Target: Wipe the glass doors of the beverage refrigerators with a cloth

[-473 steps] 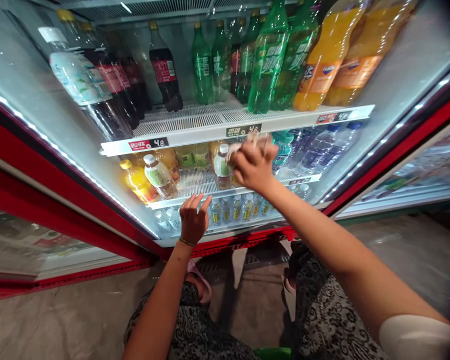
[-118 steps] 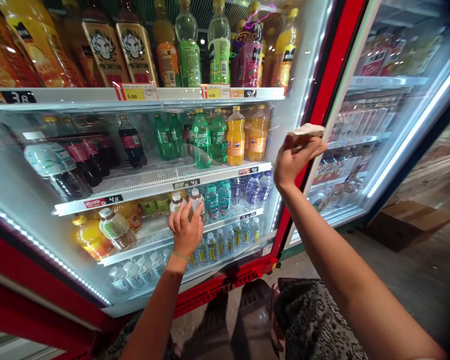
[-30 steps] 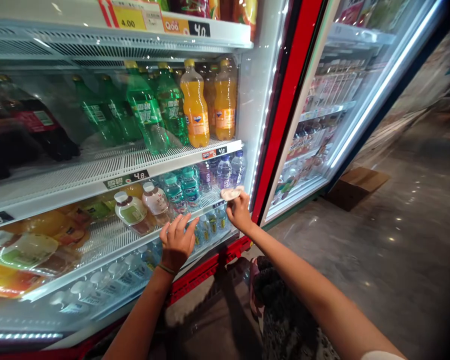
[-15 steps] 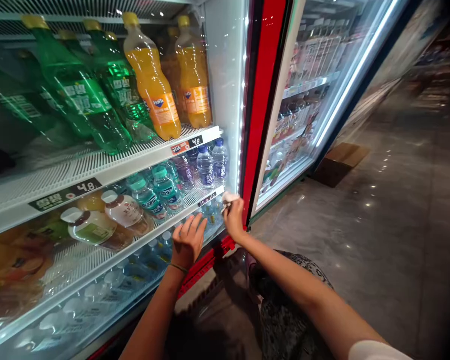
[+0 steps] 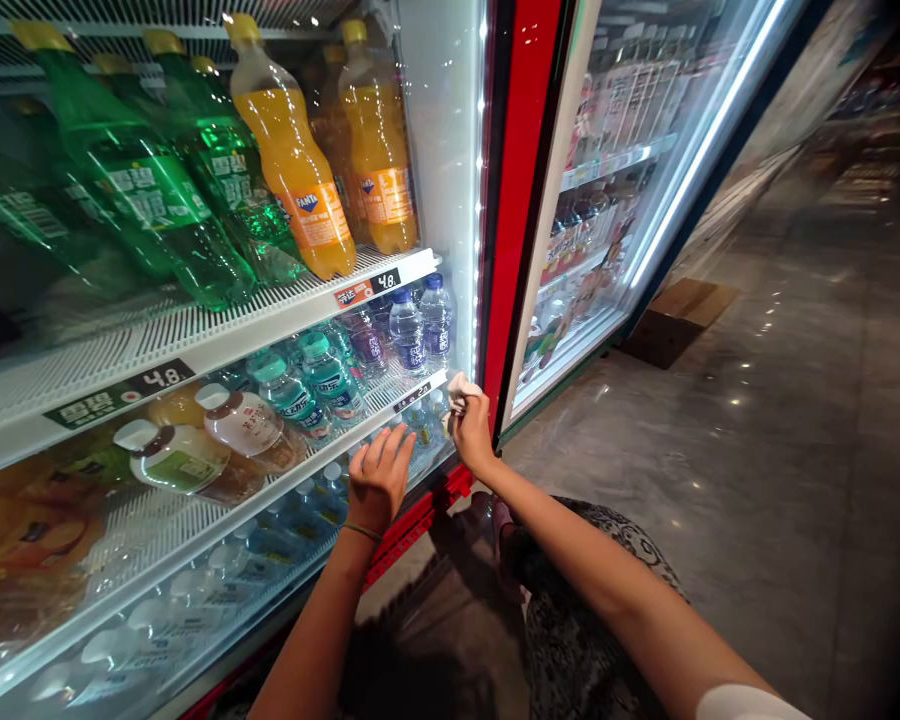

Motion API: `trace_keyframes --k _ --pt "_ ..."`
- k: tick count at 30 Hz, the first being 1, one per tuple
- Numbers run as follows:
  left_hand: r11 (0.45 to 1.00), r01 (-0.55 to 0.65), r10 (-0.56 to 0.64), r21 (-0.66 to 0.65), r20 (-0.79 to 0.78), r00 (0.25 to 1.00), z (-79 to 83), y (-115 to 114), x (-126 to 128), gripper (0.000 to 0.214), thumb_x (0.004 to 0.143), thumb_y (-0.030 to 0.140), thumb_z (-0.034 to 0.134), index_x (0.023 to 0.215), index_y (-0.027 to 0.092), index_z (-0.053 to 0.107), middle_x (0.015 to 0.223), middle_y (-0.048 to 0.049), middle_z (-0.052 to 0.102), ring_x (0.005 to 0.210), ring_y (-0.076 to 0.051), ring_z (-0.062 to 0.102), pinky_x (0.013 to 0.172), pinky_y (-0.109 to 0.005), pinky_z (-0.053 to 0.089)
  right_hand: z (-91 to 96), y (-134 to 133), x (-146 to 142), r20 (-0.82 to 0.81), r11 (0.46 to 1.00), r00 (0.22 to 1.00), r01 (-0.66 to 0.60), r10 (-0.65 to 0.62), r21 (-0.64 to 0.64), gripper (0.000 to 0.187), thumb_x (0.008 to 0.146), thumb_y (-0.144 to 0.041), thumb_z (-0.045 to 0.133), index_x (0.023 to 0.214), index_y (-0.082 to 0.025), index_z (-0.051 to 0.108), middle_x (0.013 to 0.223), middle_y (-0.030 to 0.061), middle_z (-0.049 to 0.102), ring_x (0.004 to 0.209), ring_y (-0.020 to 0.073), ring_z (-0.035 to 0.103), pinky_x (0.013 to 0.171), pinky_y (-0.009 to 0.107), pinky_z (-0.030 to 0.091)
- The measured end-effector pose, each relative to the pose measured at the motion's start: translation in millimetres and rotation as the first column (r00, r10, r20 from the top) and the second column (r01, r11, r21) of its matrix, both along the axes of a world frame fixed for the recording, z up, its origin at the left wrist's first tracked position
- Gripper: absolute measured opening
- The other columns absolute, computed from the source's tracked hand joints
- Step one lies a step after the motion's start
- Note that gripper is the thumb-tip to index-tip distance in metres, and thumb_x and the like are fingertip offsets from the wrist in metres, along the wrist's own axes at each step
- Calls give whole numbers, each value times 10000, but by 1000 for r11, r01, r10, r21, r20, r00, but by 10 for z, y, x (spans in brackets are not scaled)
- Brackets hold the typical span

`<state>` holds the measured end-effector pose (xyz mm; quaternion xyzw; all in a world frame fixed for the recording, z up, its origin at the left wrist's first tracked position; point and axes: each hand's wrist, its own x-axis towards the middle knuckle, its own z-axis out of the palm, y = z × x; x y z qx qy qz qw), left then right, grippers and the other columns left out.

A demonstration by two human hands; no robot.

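My right hand [image 5: 471,430] is closed around a small crumpled white cloth [image 5: 460,389] and presses it against the glass door [image 5: 442,150] of a drinks fridge, low at the door's right edge beside the red frame [image 5: 517,200]. My left hand [image 5: 379,477] lies flat on the same glass lower down, fingers spread, a thin band on the wrist. Behind the glass stand orange soda bottles [image 5: 292,160], green soda bottles [image 5: 157,200] and small water bottles [image 5: 412,325] on white wire shelves.
A second glass-door fridge [image 5: 630,160] stands to the right, lit by a bright strip. A flat cardboard box [image 5: 679,318] lies on the grey floor [image 5: 757,450] beside it. My patterned trouser legs [image 5: 585,620] are below.
Over the last second my right hand with the cloth has stayed low at the door's right edge, shifting slightly. Earlier it wiped higher up the glass. The left hand stays flat on the glass.
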<state>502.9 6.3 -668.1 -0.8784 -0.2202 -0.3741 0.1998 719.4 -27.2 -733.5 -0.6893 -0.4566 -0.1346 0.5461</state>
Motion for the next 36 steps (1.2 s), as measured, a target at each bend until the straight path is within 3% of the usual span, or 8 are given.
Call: trace_keyframes --k 4,8,13,18,23,29,34,36 --pt "999 -18 18 -29 13 1000 25 -15 -45 448 978 202 567 1405 329 616 1420 -50 656 1308 -224 604 1211 -406 132 47 1 -166 -100 993 988 117 -118 -19 629 940 -172 412 1561 -190 312 1348 183 425 1294 263 518 1101 470 471" --pt "999 -41 41 -26 5 999 70 -33 -103 469 981 212 557 1436 322 588 1492 -74 589 1387 -261 545 1240 -468 81 113 19 -225 -64 998 998 -11 6 -67 721 888 -144 465 1587 -206 300 1334 182 460 1264 275 543 1077 468 491" --pt "995 -102 102 2 19 995 127 -18 -160 456 975 217 566 1424 294 601 1548 -84 523 1454 -312 471 1256 -546 22 168 6 -292 -164 993 983 67 -82 -92 792 900 -147 431 1641 -174 154 1304 187 421 1155 260 583 1030 460 509" --pt "992 -93 91 89 30 995 146 54 -183 521 970 231 582 1481 322 540 1533 -92 530 1445 -303 486 1257 -561 -52 106 3 -444 -91 993 995 -60 51 -100 780 905 -140 463 1637 -213 204 1304 178 444 1174 260 584 1040 419 508" --pt "993 -111 115 -48 90 989 102 -4 -117 546 985 198 541 1505 357 503 1556 -88 504 1486 -312 429 1255 -623 4 85 92 -305 -174 985 970 159 -168 -64 831 888 -100 421 1652 -223 115 1261 152 414 1177 252 558 1062 466 491" --pt "991 -103 110 -84 88 990 58 23 -105 591 980 191 558 1522 402 459 1554 -84 508 1484 -318 432 1254 -644 -26 168 96 -381 -72 997 997 -13 7 -81 826 899 -107 443 1654 -234 134 1300 165 420 1225 255 547 1081 431 481" --pt "990 -41 47 -132 43 998 49 104 -173 622 966 202 575 1534 413 435 1546 -105 515 1472 -337 444 1241 -669 -78 -4 180 -339 -169 976 961 219 -219 -18 835 894 -102 392 1644 -252 57 1236 137 427 1156 250 546 1027 477 513" --pt "993 -62 67 -101 47 997 49 110 -177 624 964 195 578 1532 411 440 1548 -100 510 1478 -327 437 1247 -652 -84 -6 203 -362 -185 971 954 238 -235 -5 832 908 -105 378 1648 -251 27 1211 126 421 1140 240 557 1019 464 521"
